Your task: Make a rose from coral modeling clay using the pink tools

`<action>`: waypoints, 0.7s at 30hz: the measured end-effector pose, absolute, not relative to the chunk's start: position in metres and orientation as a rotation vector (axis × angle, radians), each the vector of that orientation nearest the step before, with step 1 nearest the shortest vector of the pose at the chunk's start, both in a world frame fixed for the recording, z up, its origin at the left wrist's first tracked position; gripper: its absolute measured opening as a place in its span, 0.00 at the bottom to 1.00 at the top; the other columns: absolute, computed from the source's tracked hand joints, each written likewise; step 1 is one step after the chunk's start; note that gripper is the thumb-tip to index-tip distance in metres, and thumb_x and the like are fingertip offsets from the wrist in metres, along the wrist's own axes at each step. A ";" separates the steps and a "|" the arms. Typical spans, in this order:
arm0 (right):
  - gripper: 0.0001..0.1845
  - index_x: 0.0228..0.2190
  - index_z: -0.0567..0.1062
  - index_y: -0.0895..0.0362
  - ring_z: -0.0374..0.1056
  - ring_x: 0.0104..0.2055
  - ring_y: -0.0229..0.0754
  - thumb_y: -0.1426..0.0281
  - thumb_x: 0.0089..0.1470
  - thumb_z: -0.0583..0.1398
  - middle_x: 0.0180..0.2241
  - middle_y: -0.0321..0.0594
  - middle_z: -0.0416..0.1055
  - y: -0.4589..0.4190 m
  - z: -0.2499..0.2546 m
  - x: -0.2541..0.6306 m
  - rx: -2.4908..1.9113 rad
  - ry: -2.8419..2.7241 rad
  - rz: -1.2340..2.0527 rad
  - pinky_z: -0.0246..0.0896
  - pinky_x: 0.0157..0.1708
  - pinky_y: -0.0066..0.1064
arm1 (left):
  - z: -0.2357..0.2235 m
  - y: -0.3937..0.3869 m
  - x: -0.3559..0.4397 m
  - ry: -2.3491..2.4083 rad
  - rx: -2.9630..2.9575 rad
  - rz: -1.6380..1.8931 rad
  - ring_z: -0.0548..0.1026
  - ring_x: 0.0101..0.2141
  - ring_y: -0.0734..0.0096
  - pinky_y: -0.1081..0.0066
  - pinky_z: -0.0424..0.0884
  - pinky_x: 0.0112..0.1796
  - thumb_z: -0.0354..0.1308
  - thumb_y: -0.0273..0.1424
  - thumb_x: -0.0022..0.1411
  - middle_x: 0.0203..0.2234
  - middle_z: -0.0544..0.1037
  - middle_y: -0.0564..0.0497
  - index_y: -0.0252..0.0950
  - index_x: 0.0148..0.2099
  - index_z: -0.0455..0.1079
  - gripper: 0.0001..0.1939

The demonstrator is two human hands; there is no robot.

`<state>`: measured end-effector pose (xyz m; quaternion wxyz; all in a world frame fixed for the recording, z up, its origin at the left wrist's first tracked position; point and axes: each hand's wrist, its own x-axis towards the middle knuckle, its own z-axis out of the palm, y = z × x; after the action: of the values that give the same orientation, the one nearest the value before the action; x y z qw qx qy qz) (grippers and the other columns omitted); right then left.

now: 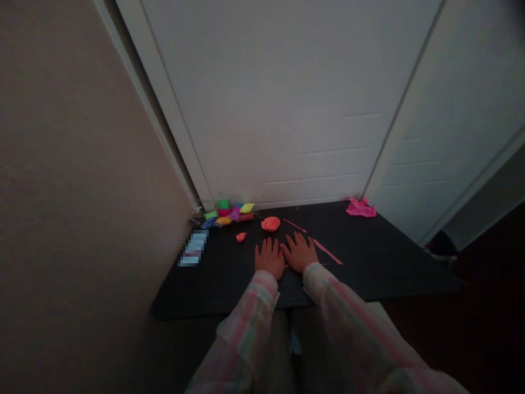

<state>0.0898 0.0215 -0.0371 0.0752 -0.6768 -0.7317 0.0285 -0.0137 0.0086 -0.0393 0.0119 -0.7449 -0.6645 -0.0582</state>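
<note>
Thin coral strand (287, 266) partly covered, pale rectangle (193, 248) pixelated beyond reading, sleeves (246, 328) cut off

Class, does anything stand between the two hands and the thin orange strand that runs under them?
Nothing visible does. The strand appears to run beneath the left hand and right hand, showing between them; the covered part is hidden. The larger orange lump lies beyond the left hand, out of the way.
</note>
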 end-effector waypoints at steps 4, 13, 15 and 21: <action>0.29 0.52 0.51 0.55 0.37 0.56 0.44 0.56 0.51 0.37 0.55 0.45 0.43 0.012 -0.036 0.090 -2.055 -2.211 0.090 0.27 0.50 0.42 | -0.039 0.003 -0.014 -2.068 -2.316 -0.219 0.50 0.53 0.65 0.57 0.46 0.50 0.31 0.36 0.57 0.53 0.53 0.47 0.37 0.54 0.49 0.24; 0.29 0.52 0.52 0.56 0.39 0.56 0.44 0.56 0.51 0.37 0.54 0.47 0.46 -0.029 -0.043 0.093 -1.999 -2.217 0.003 0.26 0.50 0.42 | -0.044 -0.037 -0.015 -2.012 -2.292 -0.312 0.51 0.52 0.66 0.57 0.46 0.50 0.31 0.36 0.57 0.52 0.56 0.47 0.38 0.55 0.49 0.23; 0.29 0.52 0.51 0.55 0.39 0.56 0.44 0.55 0.51 0.37 0.55 0.46 0.45 -0.034 -0.043 0.093 -2.003 -2.215 0.006 0.26 0.50 0.42 | -0.044 -0.041 -0.015 -2.019 -2.297 -0.307 0.50 0.53 0.66 0.58 0.45 0.50 0.31 0.36 0.57 0.53 0.55 0.48 0.38 0.55 0.48 0.23; 0.31 0.52 0.50 0.55 0.37 0.56 0.45 0.54 0.50 0.36 0.55 0.47 0.44 -0.012 -0.040 0.091 -2.040 -2.210 0.055 0.25 0.50 0.44 | -0.041 -0.018 -0.014 -2.091 -2.301 -0.255 0.49 0.53 0.65 0.56 0.45 0.50 0.31 0.37 0.57 0.53 0.54 0.47 0.39 0.55 0.47 0.24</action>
<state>0.0913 -0.0124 -0.0395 0.0666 -0.6767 -0.7330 0.0183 -0.0144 -0.0176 -0.0414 0.0110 -0.7374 -0.6704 -0.0816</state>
